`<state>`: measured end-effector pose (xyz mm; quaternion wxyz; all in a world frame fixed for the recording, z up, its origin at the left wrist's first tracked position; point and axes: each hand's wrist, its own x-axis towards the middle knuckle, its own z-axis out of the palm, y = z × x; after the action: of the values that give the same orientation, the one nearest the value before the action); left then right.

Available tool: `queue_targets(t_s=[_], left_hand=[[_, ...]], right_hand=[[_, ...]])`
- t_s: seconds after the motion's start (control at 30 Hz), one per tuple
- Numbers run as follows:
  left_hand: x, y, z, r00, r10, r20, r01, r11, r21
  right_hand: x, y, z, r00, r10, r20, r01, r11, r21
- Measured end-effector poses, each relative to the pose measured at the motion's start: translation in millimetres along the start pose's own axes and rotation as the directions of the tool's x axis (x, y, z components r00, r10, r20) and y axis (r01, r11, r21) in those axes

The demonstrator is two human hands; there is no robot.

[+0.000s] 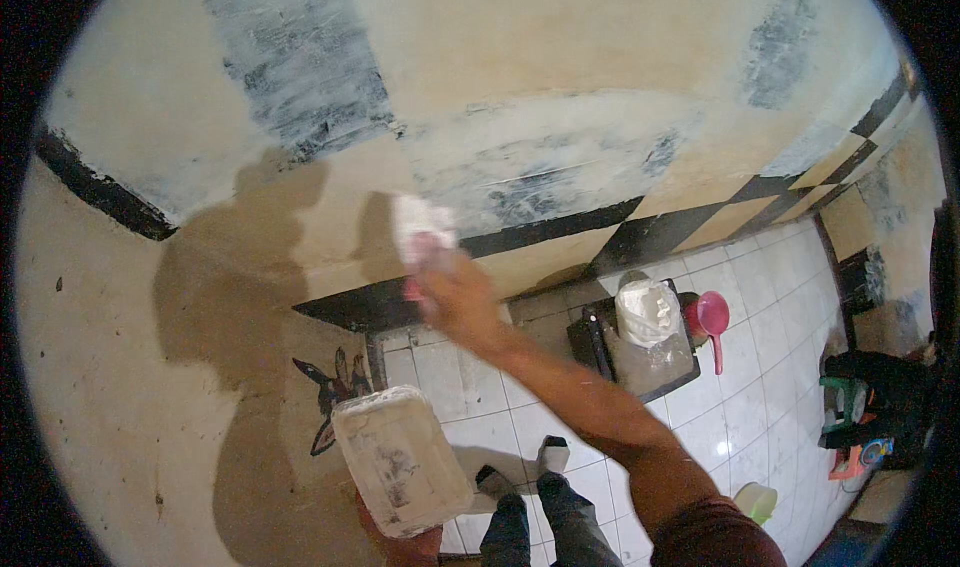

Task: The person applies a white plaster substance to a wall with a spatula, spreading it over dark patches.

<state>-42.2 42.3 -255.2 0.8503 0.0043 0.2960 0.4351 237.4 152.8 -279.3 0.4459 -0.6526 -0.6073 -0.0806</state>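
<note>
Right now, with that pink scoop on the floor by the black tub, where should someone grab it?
Take the pink scoop by its straight handle, coming from the open tile side, away from the black tub. The handle points toward the bare floor, while the bowl sits close against the tub's edge.

Putty knife [424, 235] blurring against wall, blade detail unreadable. Left hand [405, 539] hiding under putty-smeared tray [400, 459], only fingers showing. Right upper arm running off lower edge.

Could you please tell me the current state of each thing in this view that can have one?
Right hand: raised, gripping the putty knife.
Putty knife: blade against the wall, blurred.
Left hand: under the putty tray, holding it.
Putty tray: held tilted, smeared white.
Wall: partly patched white.
Pink scoop: resting beside the bucket.
</note>
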Motion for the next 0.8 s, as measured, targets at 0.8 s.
queue_targets(t_s=[0.8], left_hand=[[20,-100,33,0.996,-0.084,0.042,0.081,0.995,0.063]], right_hand=[[-79,228,-222,0.985,-0.157,0.079,0.169,0.729,-0.664]])
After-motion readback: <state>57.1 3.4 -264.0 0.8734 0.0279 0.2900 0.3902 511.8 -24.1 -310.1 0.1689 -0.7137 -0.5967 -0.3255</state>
